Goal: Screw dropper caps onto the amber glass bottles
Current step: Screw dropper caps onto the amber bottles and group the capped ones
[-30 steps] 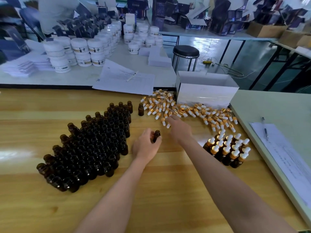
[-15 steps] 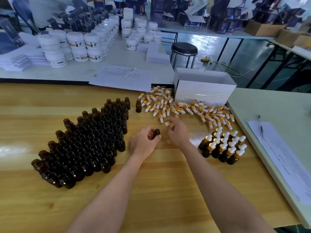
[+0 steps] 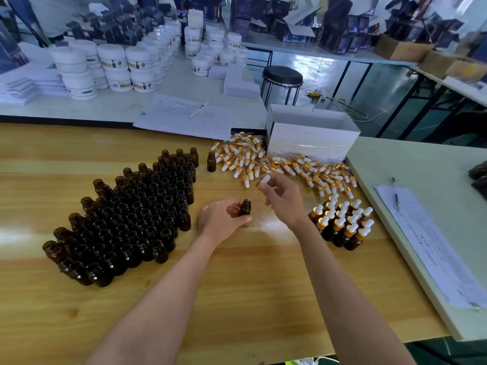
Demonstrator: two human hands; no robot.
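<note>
My left hand (image 3: 224,219) grips one open amber bottle (image 3: 245,207) upright over the wooden table (image 3: 237,299). My right hand (image 3: 283,198) pinches a dropper cap (image 3: 263,180) with a white bulb and gold collar, its glass tube slanting down toward the bottle's mouth. A big block of uncapped amber bottles (image 3: 131,214) stands at the left. A heap of loose dropper caps (image 3: 266,164) lies behind my hands. Several capped bottles (image 3: 342,225) stand in a group at the right.
A lone uncapped bottle (image 3: 211,161) stands by the cap heap. A white open box (image 3: 311,135) sits behind the caps. Papers with a pen (image 3: 395,193) lie on the pale side table at the right. White jars (image 3: 118,67) and a stool (image 3: 282,76) are farther back.
My right hand picked a dropper cap from the heap and brought it back above the bottle. My left hand kept hold of the bottle, almost in place.
</note>
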